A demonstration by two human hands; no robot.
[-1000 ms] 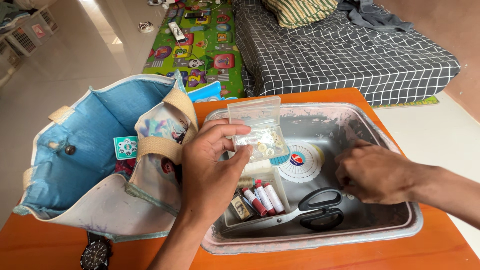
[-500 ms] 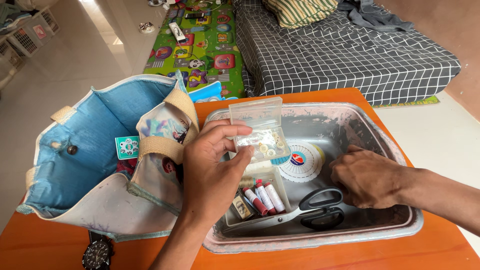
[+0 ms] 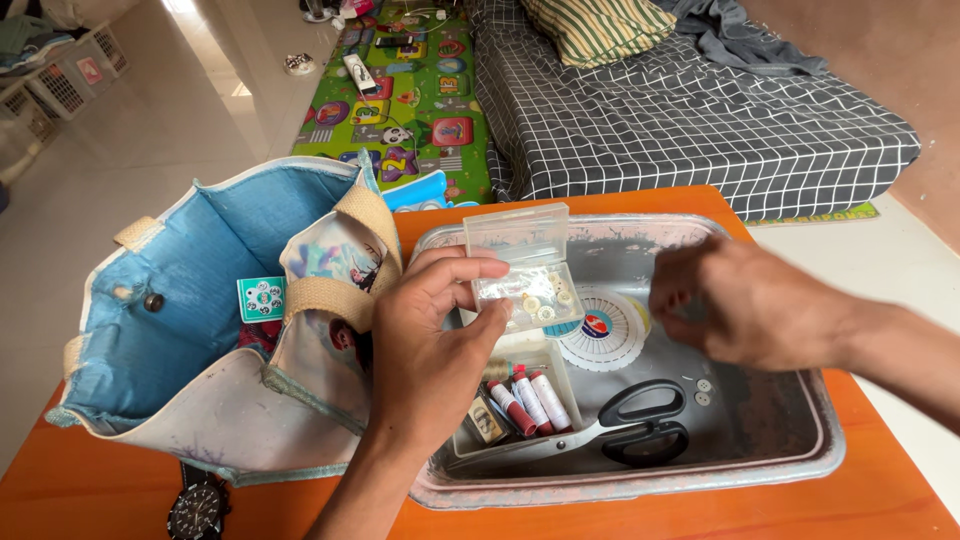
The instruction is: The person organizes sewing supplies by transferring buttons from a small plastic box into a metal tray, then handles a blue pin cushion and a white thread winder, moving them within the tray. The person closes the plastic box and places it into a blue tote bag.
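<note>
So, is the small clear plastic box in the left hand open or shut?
Open: the clear box held by the left hand has its lid standing up, with small buttons visible inside.

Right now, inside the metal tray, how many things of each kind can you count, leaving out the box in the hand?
Scissors, black-handled: 1
Round pin wheel: 1
Open case of thread spools: 1
Loose white buttons: 2
Total: 5
The left hand holds a clear box of buttons above the tray.

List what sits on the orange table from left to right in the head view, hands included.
Blue-lined fabric bag → left hand holding a clear plastic box of buttons → scissors in the metal tray → right hand.
</note>
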